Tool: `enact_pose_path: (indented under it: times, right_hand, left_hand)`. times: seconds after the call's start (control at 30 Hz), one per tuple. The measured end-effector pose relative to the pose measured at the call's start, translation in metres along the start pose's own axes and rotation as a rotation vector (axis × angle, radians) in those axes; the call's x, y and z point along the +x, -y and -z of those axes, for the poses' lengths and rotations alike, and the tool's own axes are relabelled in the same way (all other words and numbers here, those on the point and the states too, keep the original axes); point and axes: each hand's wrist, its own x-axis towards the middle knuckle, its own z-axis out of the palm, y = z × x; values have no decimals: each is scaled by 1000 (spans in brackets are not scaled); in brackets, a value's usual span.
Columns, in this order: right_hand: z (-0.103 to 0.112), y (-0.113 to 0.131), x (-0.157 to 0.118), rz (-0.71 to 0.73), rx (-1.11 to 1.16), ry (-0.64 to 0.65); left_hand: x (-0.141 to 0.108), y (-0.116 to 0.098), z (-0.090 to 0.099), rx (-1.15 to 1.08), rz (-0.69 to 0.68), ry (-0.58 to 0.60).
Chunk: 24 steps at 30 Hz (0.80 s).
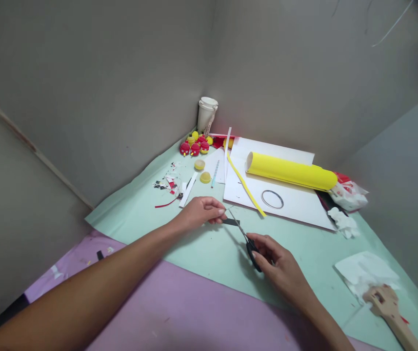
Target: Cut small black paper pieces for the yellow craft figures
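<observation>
My right hand (276,261) grips the black handles of a pair of scissors (253,254), its fingers in or around the loops. The blades point up and left to the fingertips of my left hand (209,212). Thumb and fingers of that hand are pinched together at the blade tips; whatever small piece they hold is too small to name. A black strip (232,222) lies just beneath, partly behind the left fingers. Beyond this hand are a white strip (189,189) and a small dome-shaped yellowish piece (205,177).
Red and yellow ball figures (194,147) cluster by a white cup (207,114) in the corner. Paper scraps (167,184) lie left. A yellow roll (291,171), a yellow strip (247,187) and a ring (272,199) rest on white board (304,214). A glue gun (388,304) lies right.
</observation>
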Motion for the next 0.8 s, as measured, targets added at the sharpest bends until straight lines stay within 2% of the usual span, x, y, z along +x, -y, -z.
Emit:
enact_pose_path:
  times: [0.13,0.37,0.8]
  right_hand:
    - [0,0,0,-2,1,2]
    - [0,-2,0,-10,11,23]
    - [1,0,0,-19,42,24]
  left_hand:
    - [0,1,-2,7,18,28]
    - [1,1,0,-39,20,10]
    - [-2,1,-5,-66,67,126]
